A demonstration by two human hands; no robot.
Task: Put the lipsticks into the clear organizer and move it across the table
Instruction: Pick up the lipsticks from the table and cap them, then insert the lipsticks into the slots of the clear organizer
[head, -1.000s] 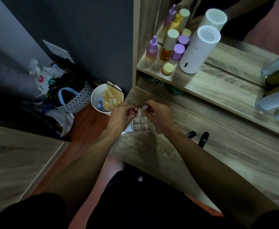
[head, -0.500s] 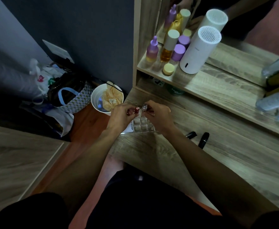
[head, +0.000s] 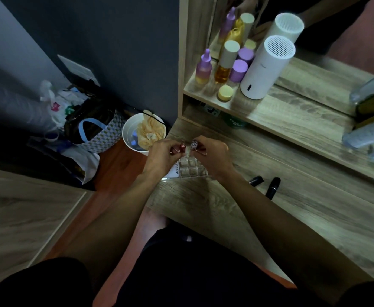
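Note:
The clear organizer (head: pixel 189 168), a small grid of square cells, sits at the left end of the wooden table (head: pixel 314 218). Above its far edge my left hand (head: pixel 162 157) grips a red lipstick (head: pixel 182 146) with its round end up. My right hand (head: pixel 212 157) holds a silver-capped lipstick (head: pixel 193 144) right beside it. Both tubes hover over the organizer's back cells. Two black lipsticks (head: pixel 256 180) (head: pixel 272 187) lie on the table to the right of my right forearm.
A raised shelf (head: pixel 292 114) behind the organizer carries purple and amber bottles (head: pixel 222 63), a small yellow jar and a white cylinder device (head: pixel 265 67), with a mirror behind. Left of the table on the floor stand a white bin (head: pixel 135 134) and bags.
Both hands have stayed over the organizer, with the two lipsticks shifting only slightly closer together above the back cells.

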